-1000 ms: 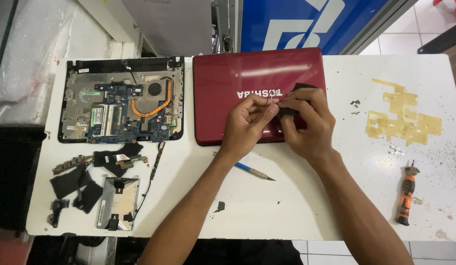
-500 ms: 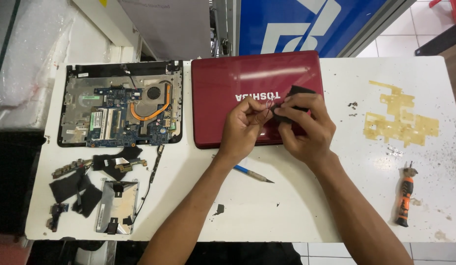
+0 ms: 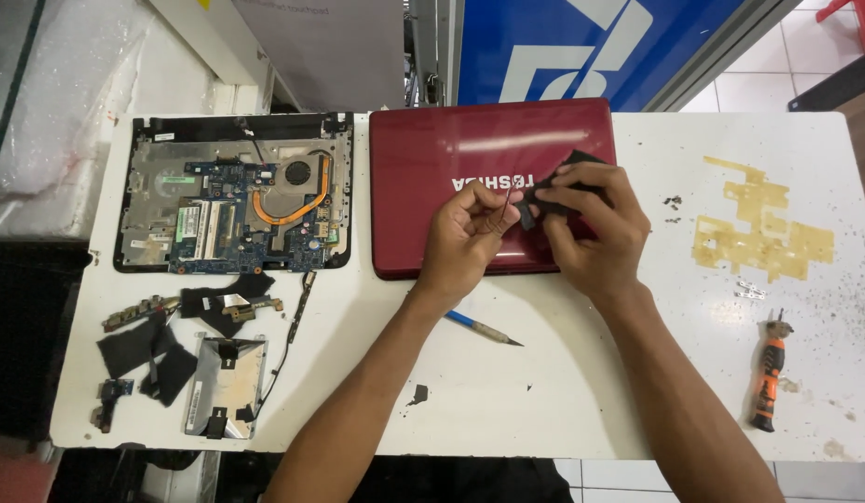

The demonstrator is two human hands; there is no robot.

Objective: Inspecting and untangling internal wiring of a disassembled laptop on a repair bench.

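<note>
The left hand [image 3: 462,233] pinched thin wires [image 3: 503,207] and the right hand [image 3: 586,224] gripped a small black part [image 3: 548,191], both over the closed red laptop [image 3: 451,158] on the white tabletop [image 3: 563,391]. Left lay an opened laptop base [image 3: 232,191]; nearer, a blue pen [image 3: 484,328] and orange screwdriver [image 3: 768,377].

This is an electronics repair workshop. An opened laptop base [image 3: 235,194] with bare circuit board lies at ten o'clock on the scuffed white worktable [image 3: 563,401], loose parts [image 3: 186,349] at eight o'clock, an orange-handled screwdriver [image 3: 770,371] at four o'clock.
</note>
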